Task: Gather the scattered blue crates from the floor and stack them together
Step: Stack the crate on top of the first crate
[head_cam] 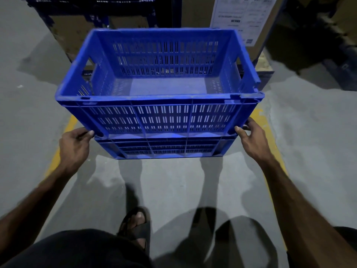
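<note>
From the head camera, looking down: a person is standing on a grey concrete floor (173,190) and holding a large open-topped blue slotted plastic crate (158,82) that is sitting on top of a second blue crate (166,148) on the floor. The left hand (74,146) and right hand (252,140) are gripping the upper crate's lower near corners, fingers curled and clamped around its bottom edge, probably to seat it squarely. The upper crate is empty. A yellow painted floor line (58,151) is running past each side of the stack. Brown cardboard boxes (73,31) and dark shelving are crowding close behind, while open floor is lying to the left and toward the person's sandalled foot (136,225).
</note>
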Available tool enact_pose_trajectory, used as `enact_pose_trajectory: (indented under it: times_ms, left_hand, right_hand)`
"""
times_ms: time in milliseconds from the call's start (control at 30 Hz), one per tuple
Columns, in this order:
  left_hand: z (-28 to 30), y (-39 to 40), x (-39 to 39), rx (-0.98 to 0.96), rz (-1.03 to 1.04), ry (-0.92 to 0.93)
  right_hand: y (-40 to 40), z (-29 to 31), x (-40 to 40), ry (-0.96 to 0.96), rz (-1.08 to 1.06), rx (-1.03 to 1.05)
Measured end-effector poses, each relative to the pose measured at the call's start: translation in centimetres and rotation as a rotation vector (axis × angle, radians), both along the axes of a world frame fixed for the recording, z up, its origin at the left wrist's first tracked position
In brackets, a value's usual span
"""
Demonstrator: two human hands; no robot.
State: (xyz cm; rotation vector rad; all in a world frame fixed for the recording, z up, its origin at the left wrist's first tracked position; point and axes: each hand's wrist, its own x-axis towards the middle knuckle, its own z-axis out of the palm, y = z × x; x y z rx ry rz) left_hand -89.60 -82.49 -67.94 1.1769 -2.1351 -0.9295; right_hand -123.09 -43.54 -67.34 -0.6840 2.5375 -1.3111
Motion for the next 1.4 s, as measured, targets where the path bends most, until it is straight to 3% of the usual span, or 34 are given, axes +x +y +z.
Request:
enact_pose_trajectory:
  times_ms: [1000, 1167, 1267, 1400]
  left_hand:
    - [0.5, 0.6, 0.0, 0.057, 0.021, -0.027]
    - [2.4, 0.8, 0.3, 0.128, -0.077, -0.062]
    - [4.2, -0.6, 0.8, 0.135, -0.023, -0.040]
    - [8.8, -3.6, -0.2, 0.174, 0.092, 0.116]
  right_hand:
    - [-0.4, -0.5, 0.5, -0.015, -0.020, -0.025]
    - [0.4, 0.0, -0.7, -0.071, 0.002, 0.100]
    - [0.8, 1.5, -2.8, -0.121, -0.019, 0.167]
    - [-0.4, 6.3, -4.3, -0.173, -0.111, -0.059]
